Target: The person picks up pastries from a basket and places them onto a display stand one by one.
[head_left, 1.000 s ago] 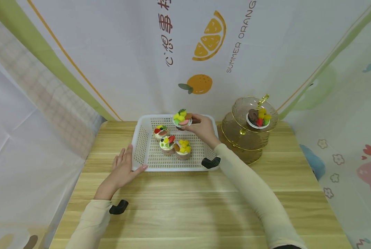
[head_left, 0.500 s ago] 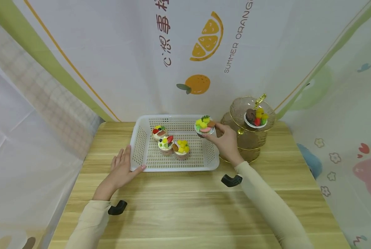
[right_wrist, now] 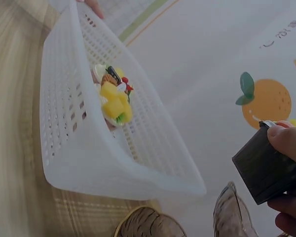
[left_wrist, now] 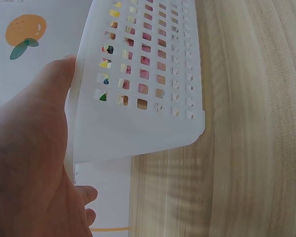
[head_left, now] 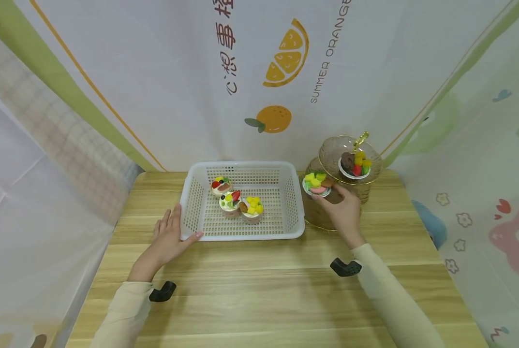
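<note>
In the head view my right hand (head_left: 344,210) pinches a cupcake (head_left: 316,185) with yellow, green and pink toppings, over the left side of the tiered stand (head_left: 368,191). The right wrist view shows its dark cup (right_wrist: 266,165) between my thumb and fingers. My left hand (head_left: 168,241) rests against the near left corner of the white basket (head_left: 242,237), thumb on the rim, its fingers extended along the outside. Three cupcakes sit close together in the basket: one with red toppings (head_left: 221,186), one with a strawberry slice (head_left: 229,203) and one with yellow cubes (head_left: 252,209).
A chocolate-topped cupcake (head_left: 355,165) sits on the stand's top tier, below its gold handle (head_left: 361,140). Basket and stand are close together at the back of the wooden table (head_left: 250,290). A printed curtain (head_left: 189,121) hangs right behind them.
My right hand has carried the pinched cupcake rightward, from above the basket, past its right rim, to the stand. My left hand stays at the basket's corner.
</note>
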Available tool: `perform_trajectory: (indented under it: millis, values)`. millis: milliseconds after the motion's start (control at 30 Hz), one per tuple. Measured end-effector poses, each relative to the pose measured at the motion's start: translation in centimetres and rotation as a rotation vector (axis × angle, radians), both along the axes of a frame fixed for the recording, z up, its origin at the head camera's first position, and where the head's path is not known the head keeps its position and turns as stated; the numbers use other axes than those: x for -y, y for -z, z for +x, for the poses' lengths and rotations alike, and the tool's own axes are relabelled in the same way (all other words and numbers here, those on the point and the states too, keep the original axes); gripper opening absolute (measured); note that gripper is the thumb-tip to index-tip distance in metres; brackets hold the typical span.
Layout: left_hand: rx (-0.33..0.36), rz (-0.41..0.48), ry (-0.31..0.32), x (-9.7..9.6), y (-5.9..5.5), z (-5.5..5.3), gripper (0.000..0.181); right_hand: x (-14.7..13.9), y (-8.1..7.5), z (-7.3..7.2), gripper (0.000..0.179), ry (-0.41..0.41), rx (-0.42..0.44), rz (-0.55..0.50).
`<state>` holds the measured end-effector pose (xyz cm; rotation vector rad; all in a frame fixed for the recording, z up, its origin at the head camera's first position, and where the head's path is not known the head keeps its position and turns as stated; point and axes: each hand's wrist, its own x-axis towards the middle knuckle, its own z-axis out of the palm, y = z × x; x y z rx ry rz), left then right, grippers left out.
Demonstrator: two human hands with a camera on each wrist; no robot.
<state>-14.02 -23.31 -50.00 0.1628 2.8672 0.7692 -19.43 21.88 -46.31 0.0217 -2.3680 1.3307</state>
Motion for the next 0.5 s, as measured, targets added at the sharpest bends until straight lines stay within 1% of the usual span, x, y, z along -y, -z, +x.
perform_trajectory:
  millis: [133, 367, 500]
  values:
    - [-0.006, -0.008, 0.004, 0.0, 0.1, 0.0, 0.111, -0.6, 0.4, -0.1, 0.05, 0.037, 0.0, -0.001]
    - [-0.012, -0.016, 0.001, 0.1, 0.2, 0.1, 0.11, -0.9, 0.7, -0.9, 0.049, 0.067, -0.006, -0.016]
    - [-0.005, -0.012, -0.002, 0.1, 0.1, 0.1, 0.11, -0.9, 0.9, -1.4, 0.047, 0.116, 0.011, -0.013]
